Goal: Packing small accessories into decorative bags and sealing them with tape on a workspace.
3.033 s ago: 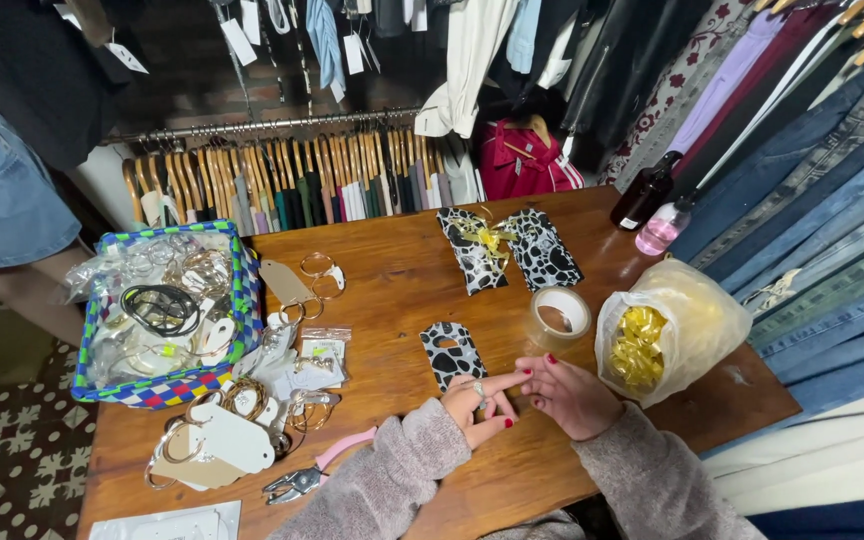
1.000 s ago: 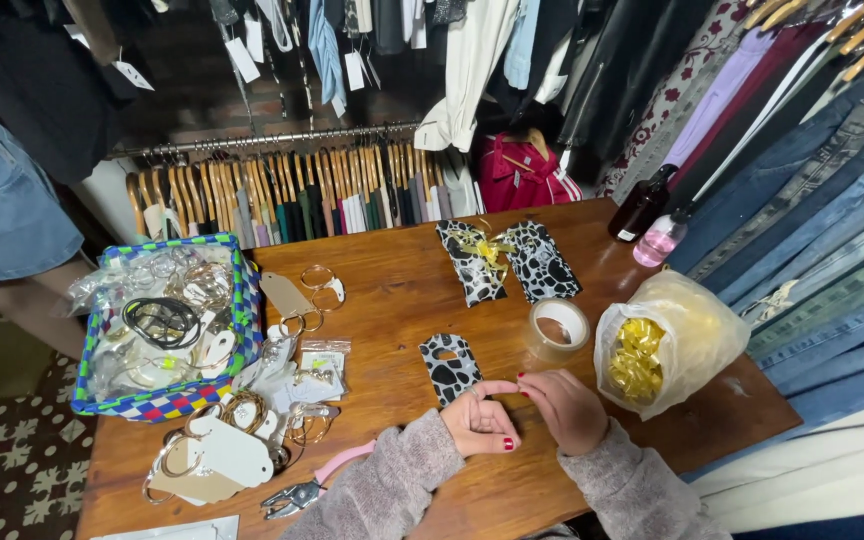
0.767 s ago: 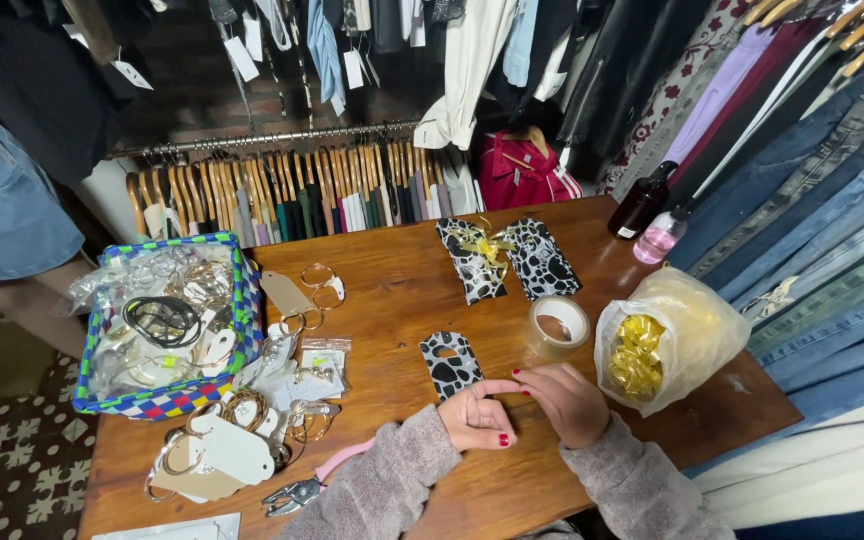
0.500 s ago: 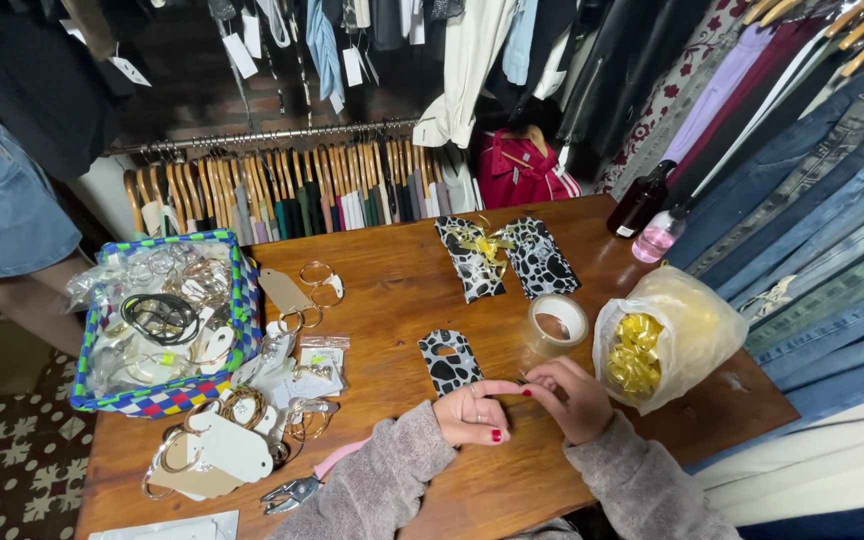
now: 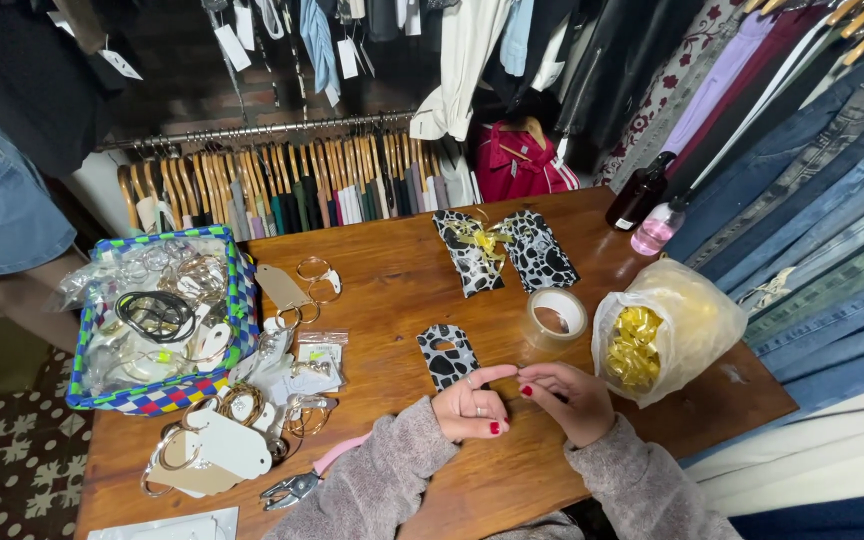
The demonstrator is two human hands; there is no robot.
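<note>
Your left hand [image 5: 472, 408] and right hand [image 5: 574, 398] meet fingertip to fingertip beside the spotted pouch [image 5: 448, 354]; whether they pinch anything, I cannot tell.

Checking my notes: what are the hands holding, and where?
Cannot tell: left hand and right hand meet fingertip to fingertip by the tape roll; anything pinched is too small to see.
</note>
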